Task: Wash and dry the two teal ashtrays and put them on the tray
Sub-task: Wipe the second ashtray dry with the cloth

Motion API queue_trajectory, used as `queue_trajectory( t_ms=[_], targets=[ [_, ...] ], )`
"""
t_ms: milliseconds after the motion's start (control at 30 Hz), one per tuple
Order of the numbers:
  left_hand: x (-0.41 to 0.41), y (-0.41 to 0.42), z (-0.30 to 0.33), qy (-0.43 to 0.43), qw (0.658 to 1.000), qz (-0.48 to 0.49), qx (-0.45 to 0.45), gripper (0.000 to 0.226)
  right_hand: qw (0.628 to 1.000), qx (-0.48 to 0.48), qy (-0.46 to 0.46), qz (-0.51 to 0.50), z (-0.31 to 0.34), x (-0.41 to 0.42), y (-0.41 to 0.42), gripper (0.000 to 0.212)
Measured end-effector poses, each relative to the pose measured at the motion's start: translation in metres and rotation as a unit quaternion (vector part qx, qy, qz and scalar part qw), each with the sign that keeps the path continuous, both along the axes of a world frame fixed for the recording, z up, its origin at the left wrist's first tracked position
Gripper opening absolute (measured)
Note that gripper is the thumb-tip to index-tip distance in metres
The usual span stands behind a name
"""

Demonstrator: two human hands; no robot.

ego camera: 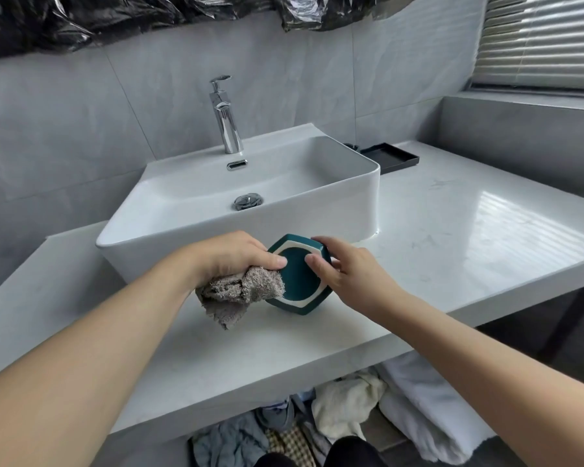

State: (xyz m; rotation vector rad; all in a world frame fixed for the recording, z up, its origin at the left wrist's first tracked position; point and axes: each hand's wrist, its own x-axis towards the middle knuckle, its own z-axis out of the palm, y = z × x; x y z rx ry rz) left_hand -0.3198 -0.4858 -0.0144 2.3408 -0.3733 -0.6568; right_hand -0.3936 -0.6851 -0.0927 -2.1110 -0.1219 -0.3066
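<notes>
A white bench (435, 230) carries a white sink (317, 210) and, behind it, a black tray (395, 156). In front, the right hand (354, 274) grips a teal ashtray (299, 281) tilted above the bench; the left hand (230, 257) clutches a grey cloth (240, 291) against it. Drying seems underway; next likely carrying it to the tray.
</notes>
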Motion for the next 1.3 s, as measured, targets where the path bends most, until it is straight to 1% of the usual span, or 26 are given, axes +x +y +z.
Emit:
queue_trajectory(
  t_ms=[67, 167, 433, 533, 700, 800, 933, 967, 1000, 1033, 1067, 1100, 1133, 1167, 1233, 1267, 1300],
  targets=[
    [0.002, 0.0, 0.0, 0.0, 1.0, 0.013, 0.007, 0.04, 1.0, -0.018, -0.006, -0.015, 0.0, 0.006, 0.003, 0.033],
    [0.004, -0.001, -0.001, -0.006, 0.999, 0.026, 0.025, 0.038, 0.997, -0.061, -0.009, -0.044, -0.001, 0.009, 0.006, 0.028],
    [0.008, -0.01, -0.004, 0.036, 0.995, 0.075, 0.048, 0.037, 0.995, -0.059, 0.055, -0.06, -0.001, 0.014, 0.007, 0.038],
    [0.011, -0.012, -0.006, 0.048, 0.994, 0.081, 0.055, 0.041, 0.994, -0.062, 0.062, -0.062, 0.0, 0.014, 0.007, 0.042],
    [0.015, -0.008, -0.016, 0.059, 0.993, 0.08, 0.061, 0.044, 0.994, -0.054, 0.077, -0.052, -0.001, 0.017, 0.007, 0.041],
    [0.015, -0.004, -0.023, 0.076, 0.993, 0.082, 0.041, 0.047, 0.994, -0.044, 0.086, -0.045, -0.004, 0.019, 0.007, 0.039],
    [0.007, 0.007, -0.019, 0.12, 0.991, 0.063, -0.014, 0.053, 0.996, -0.013, 0.08, -0.026, -0.007, 0.016, 0.003, 0.04],
    [0.003, 0.011, -0.015, 0.133, 0.989, 0.055, -0.034, 0.049, 0.996, 0.005, 0.088, -0.018, -0.009, 0.013, -0.001, 0.049],
    [0.0, 0.015, -0.01, 0.134, 0.988, 0.053, -0.055, 0.041, 0.995, 0.026, 0.101, -0.009, -0.011, 0.007, -0.004, 0.068],
    [-0.002, 0.019, -0.006, 0.112, 0.989, 0.058, -0.075, 0.031, 0.993, 0.044, 0.107, 0.002, -0.014, 0.001, -0.007, 0.088],
    [-0.001, 0.021, -0.004, 0.064, 0.991, 0.072, -0.097, 0.022, 0.993, 0.042, 0.106, 0.01, -0.016, -0.005, -0.008, 0.105],
    [0.003, 0.021, -0.004, -0.011, 0.989, 0.085, -0.117, 0.018, 0.995, 0.02, 0.102, 0.013, -0.017, -0.01, -0.008, 0.117],
    [0.009, 0.02, -0.004, -0.105, 0.982, 0.089, -0.131, 0.017, 0.995, -0.009, 0.095, 0.012, -0.017, -0.015, -0.006, 0.124],
    [0.014, 0.016, -0.004, -0.205, 0.966, 0.084, -0.136, 0.016, 0.995, -0.039, 0.089, 0.01, -0.016, -0.017, -0.003, 0.128],
    [0.02, 0.005, -0.007, -0.391, 0.911, 0.053, -0.122, 0.015, 0.994, -0.085, 0.07, 0.003, -0.014, -0.02, 0.006, 0.125],
    [0.021, 0.0, -0.011, -0.473, 0.876, 0.025, -0.092, 0.014, 0.994, -0.098, 0.05, -0.007, -0.015, -0.019, 0.01, 0.117],
    [0.022, -0.005, -0.016, -0.531, 0.846, -0.008, -0.057, 0.014, 0.994, -0.108, 0.03, -0.013, -0.015, -0.018, 0.013, 0.107]
  ],
)
